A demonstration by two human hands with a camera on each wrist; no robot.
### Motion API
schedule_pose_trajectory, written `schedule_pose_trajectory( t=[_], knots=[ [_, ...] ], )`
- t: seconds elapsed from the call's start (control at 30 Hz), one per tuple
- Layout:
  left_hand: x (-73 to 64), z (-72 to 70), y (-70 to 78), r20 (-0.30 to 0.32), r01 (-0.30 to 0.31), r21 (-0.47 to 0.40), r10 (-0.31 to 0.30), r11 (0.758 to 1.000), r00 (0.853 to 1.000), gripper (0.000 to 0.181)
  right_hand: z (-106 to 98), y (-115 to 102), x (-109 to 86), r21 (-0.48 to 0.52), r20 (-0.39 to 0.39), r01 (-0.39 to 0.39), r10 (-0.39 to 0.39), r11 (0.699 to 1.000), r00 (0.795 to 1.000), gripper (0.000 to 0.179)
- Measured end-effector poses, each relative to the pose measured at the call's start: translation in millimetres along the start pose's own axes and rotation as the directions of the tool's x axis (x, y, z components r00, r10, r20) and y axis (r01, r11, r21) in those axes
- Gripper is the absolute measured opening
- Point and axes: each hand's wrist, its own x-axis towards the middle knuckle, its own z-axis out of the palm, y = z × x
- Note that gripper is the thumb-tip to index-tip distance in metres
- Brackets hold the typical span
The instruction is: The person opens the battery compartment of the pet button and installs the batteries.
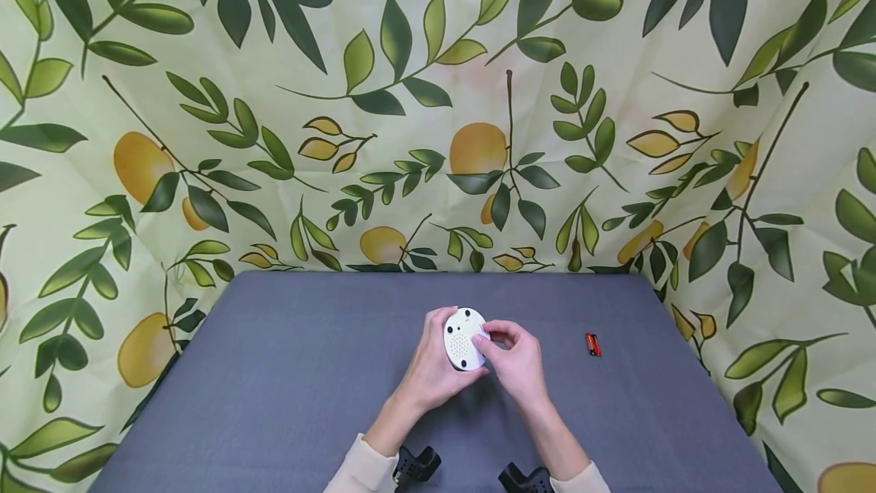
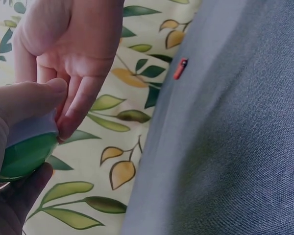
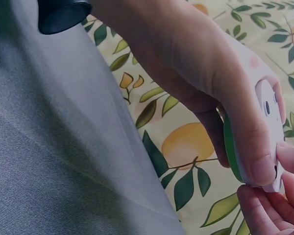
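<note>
Because the round device (image 1: 460, 347) was held up off the table (image 1: 308, 371) in the head view, any slack in the grip could have let it drop. The left hand (image 1: 434, 375) was curled round its side, while the right hand (image 1: 520, 364) pinched its edge, thumb on the white face (image 1: 471, 323); a hard tug there might have wrenched it loose. The red batteries (image 1: 592, 345) lay well apart to the right, where a careless swing could have set them rolling. In the left wrist view, the left thumb (image 2: 36, 100) and fingers spanned the green shell (image 2: 27, 156), whose smooth curve seemed likely to slip. In the right wrist view, the right fingertips (image 3: 252, 198) sat close to the left thumb, so a skid risked a jab.
</note>
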Motion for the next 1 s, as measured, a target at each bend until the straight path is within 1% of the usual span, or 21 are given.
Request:
schedule_pose_trajectory(
  t=[0.17, 0.3, 0.5, 0.7, 0.77, 0.83, 1.0],
  knots=[
    [0.1, -0.1, 1.2, 0.003, 0.002, -0.001, -0.002, 1.0, 1.0, 0.101, -1.1, -2.5, 1.0, 0.008, 0.017, -0.043, 0.043, 0.999, 0.999, 0.026],
    [0.1, -1.6, 1.5, 0.006, 0.008, -0.005, -0.008, 1.0, 1.0, 0.101, -1.9, -3.0, 1.0, 0.004, 0.018, -0.054, 0.054, 0.999, 0.998, 0.027],
    [0.3, -3.3, 0.3, 0.018, 0.023, -0.005, -0.023, 1.0, 1.0, 0.101, -1.2, -3.0, -0.3, -0.016, 0.014, -0.028, 0.028, 0.999, 0.999, 0.029],
    [0.3, -2.2, 1.2, 0.018, 0.034, 0.002, -0.034, 0.999, 0.999, 0.101, -0.9, -2.3, -2.0, -0.042, 0.0, 0.036, -0.036, 0.998, 0.999, 0.028],
    [0.2, -1.9, 1.6, 0.015, 0.033, -0.003, -0.033, 0.999, 0.999, 0.1, -1.0, -1.2, -1.7, -0.049, 0.002, 0.047, -0.047, 0.998, 0.999, 0.028],
    [0.3, -1.4, 1.9, 0.015, 0.029, -0.007, -0.029, 1.0, 0.999, 0.1, -1.0, -0.4, -1.1, -0.044, 0.005, 0.045, -0.045, 0.998, 0.999, 0.029],
    [-0.3, -0.4, 1.8, 0.032, 0.036, -0.01, -0.036, 0.999, 0.999, 0.099, -1.6, 0.4, 0.7, -0.001, 0.011, 0.012, -0.012, 1.0, 1.0, 0.03]
  ],
)
